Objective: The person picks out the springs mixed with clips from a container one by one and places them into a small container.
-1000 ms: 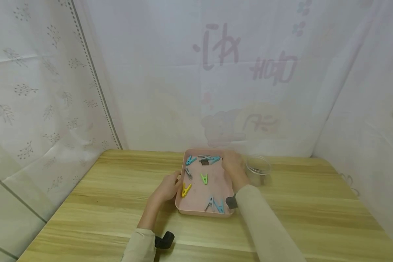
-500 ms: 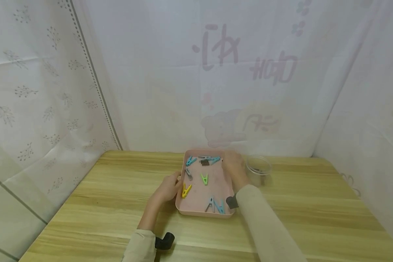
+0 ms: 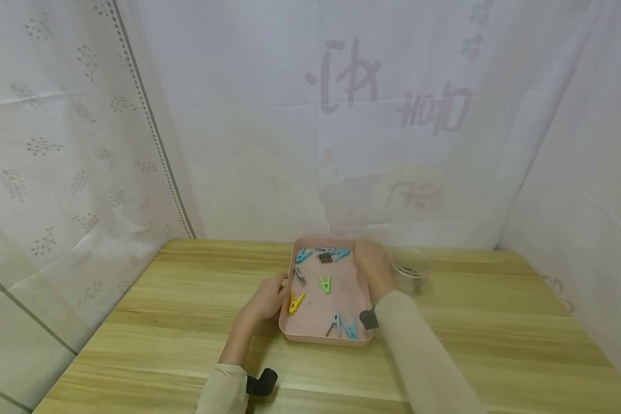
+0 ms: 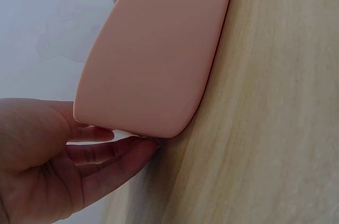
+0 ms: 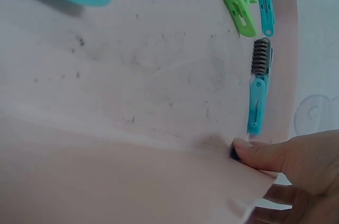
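Note:
A shallow pink tray (image 3: 318, 316) stands on the table. At its left side my left hand (image 3: 267, 296) holds the wall, fingers along the outside; in the left wrist view part of that hand is hidden behind the wall. My right hand (image 3: 371, 261) grips the right rim near the far corner. In the right wrist view its thumb (image 5: 257, 154) lies over the inside, pressing a small dark thing (image 5: 234, 152) whose kind is unclear, with other fingers outside. Inside lie a yellow clothespin (image 3: 295, 302), a green clothespin (image 3: 325, 284), several blue and grey ones, and a dark ribbed, coil-like piece (image 5: 260, 56).
Right of the tray stands a clear round container (image 3: 409, 276) with a few dark things in it. The wooden table (image 3: 186, 322) extends on both sides. Pale patterned curtains (image 3: 248, 144) hang behind and beside it.

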The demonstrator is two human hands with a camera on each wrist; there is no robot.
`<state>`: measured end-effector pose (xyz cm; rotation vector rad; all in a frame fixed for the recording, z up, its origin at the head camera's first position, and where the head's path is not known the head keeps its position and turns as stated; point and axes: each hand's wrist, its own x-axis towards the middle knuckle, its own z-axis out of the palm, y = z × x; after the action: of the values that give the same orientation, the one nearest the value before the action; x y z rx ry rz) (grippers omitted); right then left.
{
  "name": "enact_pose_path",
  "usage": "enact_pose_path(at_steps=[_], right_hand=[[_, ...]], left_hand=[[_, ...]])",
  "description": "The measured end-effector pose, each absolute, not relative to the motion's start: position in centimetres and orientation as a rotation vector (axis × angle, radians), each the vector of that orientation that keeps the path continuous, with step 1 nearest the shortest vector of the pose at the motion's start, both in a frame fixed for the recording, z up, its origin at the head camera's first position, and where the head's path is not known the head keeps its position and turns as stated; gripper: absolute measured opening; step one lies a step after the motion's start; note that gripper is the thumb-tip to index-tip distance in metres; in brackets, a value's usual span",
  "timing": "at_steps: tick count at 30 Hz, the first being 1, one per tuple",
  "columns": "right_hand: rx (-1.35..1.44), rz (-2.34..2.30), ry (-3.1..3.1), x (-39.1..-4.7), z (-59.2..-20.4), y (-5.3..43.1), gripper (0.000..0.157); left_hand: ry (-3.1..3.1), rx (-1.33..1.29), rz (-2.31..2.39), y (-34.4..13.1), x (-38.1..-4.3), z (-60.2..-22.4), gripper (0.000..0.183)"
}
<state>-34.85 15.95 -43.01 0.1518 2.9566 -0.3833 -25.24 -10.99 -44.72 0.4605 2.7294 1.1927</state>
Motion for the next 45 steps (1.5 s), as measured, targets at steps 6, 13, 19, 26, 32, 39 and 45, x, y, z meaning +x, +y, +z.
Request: enact_pose_path(at_steps=[6, 13, 19, 26, 32, 39, 45], right_hand=[[0.169, -0.344, 2.960, -35.0, -43.1, 15.9, 0.019], [0.112, -0.328, 2.976, -34.7, -43.0, 16.0, 0.020], [0.073, -0.370, 2.974, -35.0, -43.1, 16.3, 0.023], [0.081, -0.471, 2.950, -34.7, -42.8, 16.2, 0.024], [0.085, -0.609, 2.957, -33.8, -42.3, 16.0, 0.028], [0.096, -0.759, 2.922, -33.5, -42.3, 16.3, 0.042], [0.097, -0.790, 2.904, -33.7, -42.4, 16.5, 0.044]], left_hand=[[2.722, 0.460, 1.199, -11.0, -25.3, -44.9, 0.039], [2.721, 0.459, 1.202, -11.0, -25.4, -44.9, 0.036], [2.759, 0.490, 1.166, -11.0, -25.5, -44.8, 0.036], [2.765, 0.484, 1.161, -10.9, -25.4, -44.8, 0.037], [2.786, 0.485, 1.141, -10.9, -25.5, -44.9, 0.037], [2.782, 0.484, 1.152, -10.9, -25.3, -44.8, 0.037], [2.775, 0.485, 1.167, -10.9, -25.3, -44.7, 0.036]])
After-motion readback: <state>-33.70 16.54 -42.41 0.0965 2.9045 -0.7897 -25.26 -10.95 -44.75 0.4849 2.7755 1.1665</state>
